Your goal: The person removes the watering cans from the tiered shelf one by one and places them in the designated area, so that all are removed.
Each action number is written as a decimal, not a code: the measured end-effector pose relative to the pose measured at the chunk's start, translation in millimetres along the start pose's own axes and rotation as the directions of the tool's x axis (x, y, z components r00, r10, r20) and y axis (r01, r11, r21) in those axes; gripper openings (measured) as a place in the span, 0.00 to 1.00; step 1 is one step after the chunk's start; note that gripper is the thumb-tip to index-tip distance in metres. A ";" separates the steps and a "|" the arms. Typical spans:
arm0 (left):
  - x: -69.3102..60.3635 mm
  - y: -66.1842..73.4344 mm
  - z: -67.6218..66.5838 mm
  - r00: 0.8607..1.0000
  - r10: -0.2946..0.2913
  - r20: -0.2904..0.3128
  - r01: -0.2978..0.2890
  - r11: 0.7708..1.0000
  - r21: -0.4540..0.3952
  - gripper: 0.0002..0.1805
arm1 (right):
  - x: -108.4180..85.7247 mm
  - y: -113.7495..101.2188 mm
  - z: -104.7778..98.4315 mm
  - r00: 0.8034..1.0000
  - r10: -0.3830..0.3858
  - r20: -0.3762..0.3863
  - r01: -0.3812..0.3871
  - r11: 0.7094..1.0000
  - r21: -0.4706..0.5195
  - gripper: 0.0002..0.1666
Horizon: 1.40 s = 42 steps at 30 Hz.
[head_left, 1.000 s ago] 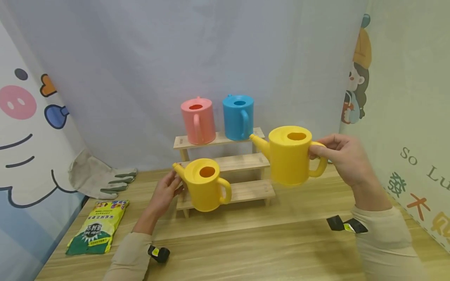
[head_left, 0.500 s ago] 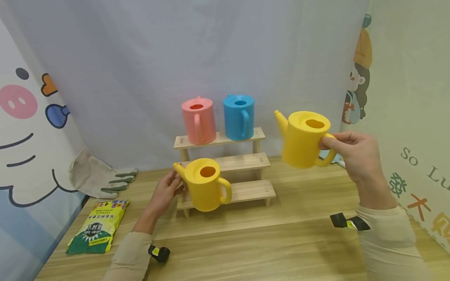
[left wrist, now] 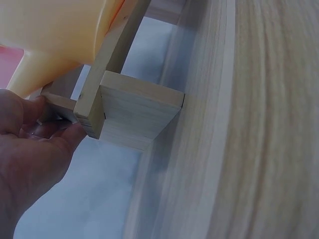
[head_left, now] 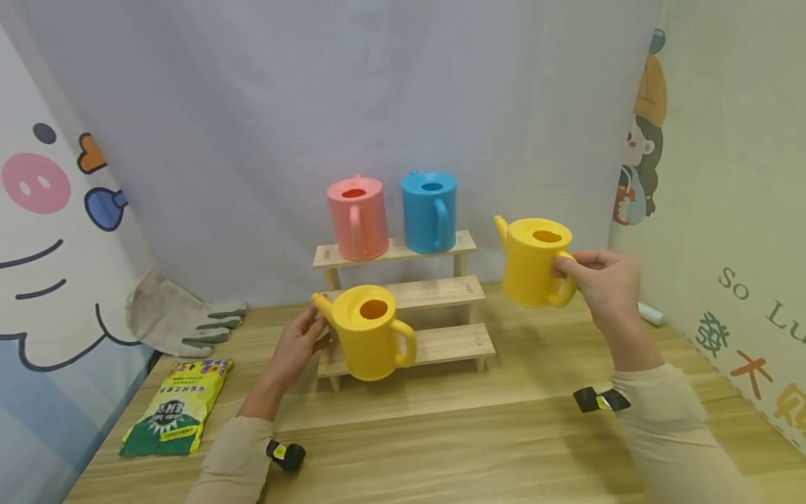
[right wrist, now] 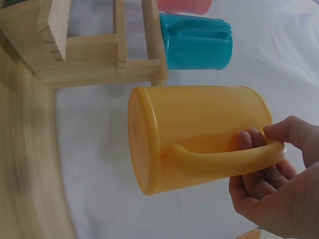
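My right hand (head_left: 607, 283) grips the handle of a yellow watering can (head_left: 535, 269), held in the air right of the wooden tiered stand (head_left: 434, 294). Its spout points back and left; in the right wrist view my fingers (right wrist: 259, 186) curl around the handle. A second yellow watering can (head_left: 365, 343) is on the lowest step. Beside its spout, my left hand (head_left: 301, 343) pinches the stand's left end, as the left wrist view shows the thumb and fingers at the wood (left wrist: 89, 107). On the top step stand a pink watering can (head_left: 359, 220) and a blue one (head_left: 430, 213).
At the table's left lie a grey work glove (head_left: 170, 315) with green fingertips and a yellow-green printed bag (head_left: 176, 409). A pale cylindrical object (head_left: 651, 314) lies partly behind my right wrist. White curtain (head_left: 252, 140) hangs behind the stand; a printed wall (head_left: 730, 210) stands at right.
My right hand has carried the yellow watering can rightward and farther back, then slightly left and down. The can's spout has turned more toward the back. My left hand keeps its place.
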<state>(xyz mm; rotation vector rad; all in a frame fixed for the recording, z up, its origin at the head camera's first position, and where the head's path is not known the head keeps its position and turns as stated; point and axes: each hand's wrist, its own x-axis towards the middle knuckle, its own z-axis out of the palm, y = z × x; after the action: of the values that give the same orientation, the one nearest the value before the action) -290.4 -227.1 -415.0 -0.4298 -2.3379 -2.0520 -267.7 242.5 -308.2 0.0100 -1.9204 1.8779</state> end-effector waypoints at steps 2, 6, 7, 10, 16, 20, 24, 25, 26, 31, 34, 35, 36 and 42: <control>0.1 0.7 0.7 1.000 -0.004 -0.003 0.004 1.000 0.001 0.30 | 0.6 4.5 2.8 1.000 0.022 -0.019 -0.024 0.997 -0.069 0.06; -0.1 2.2 1.5 1.000 -0.002 -0.007 0.002 1.000 -0.005 0.30 | 2.1 13.1 7.8 0.998 0.049 -0.043 -0.056 0.983 -0.176 0.11; -0.4 2.4 1.6 1.000 -0.003 -0.007 0.003 1.000 -0.006 0.30 | 2.6 15.4 8.8 0.997 0.055 -0.047 -0.063 0.980 -0.188 0.13; -1.3 2.7 1.6 1.000 0.000 -0.006 0.000 1.000 -0.008 0.30 | 4.1 23.0 11.5 0.996 0.066 -0.053 -0.076 0.974 -0.214 0.17; -1.4 0.3 0.6 1.000 -0.005 -0.009 0.005 1.000 -0.006 0.30 | 5.7 40.8 17.8 0.992 0.120 -0.048 -0.128 0.972 -0.200 0.17; -1.2 -0.2 0.3 1.000 -0.006 -0.011 0.006 1.000 0.001 0.31 | 8.3 52.9 23.9 0.983 0.176 -0.047 -0.181 0.969 -0.166 0.17; -0.2 -0.3 0.0 1.000 0.000 -0.014 0.000 1.000 0.000 0.31 | 10.9 62.1 30.7 0.978 0.205 -0.035 -0.208 0.969 -0.134 0.17; 0.0 -0.1 0.2 1.000 -0.003 -0.017 0.003 1.000 -0.001 0.31 | 11.1 64.3 32.1 0.978 0.208 -0.027 -0.210 0.968 -0.135 0.17; 0.2 0.0 0.3 1.000 -0.003 -0.017 0.003 1.000 -0.003 0.31 | 11.5 66.6 33.5 0.977 0.210 -0.024 -0.211 0.968 -0.133 0.17; 0.3 1.0 0.7 1.000 -0.009 -0.015 0.009 1.000 -0.006 0.30 | 12.4 78.0 39.1 0.978 0.209 0.006 -0.205 0.967 -0.153 0.18; 0.0 2.0 1.3 1.000 -0.011 -0.013 0.011 1.000 -0.005 0.30 | 13.4 84.4 40.5 0.979 0.202 0.024 -0.195 0.967 -0.164 0.18; 0.0 2.2 1.4 1.000 -0.012 -0.011 0.012 1.000 -0.004 0.30 | 13.8 86.2 40.8 0.979 0.200 0.030 -0.192 0.968 -0.162 0.19; -0.1 2.4 1.5 1.000 -0.012 -0.011 0.012 1.000 -0.003 0.30 | 14.3 87.9 40.9 0.979 0.200 0.039 -0.191 0.968 -0.163 0.20; -0.5 2.8 1.4 1.000 -0.007 -0.009 0.007 1.000 0.006 0.30 | 16.8 95.1 43.2 0.975 0.210 0.077 -0.198 0.970 -0.141 0.22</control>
<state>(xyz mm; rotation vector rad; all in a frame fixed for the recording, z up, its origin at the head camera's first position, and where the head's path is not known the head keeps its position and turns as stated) -289.1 -225.5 -412.6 -0.4119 -2.3433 -2.0449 -325.9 213.3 -391.6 -0.1517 -2.1789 1.9031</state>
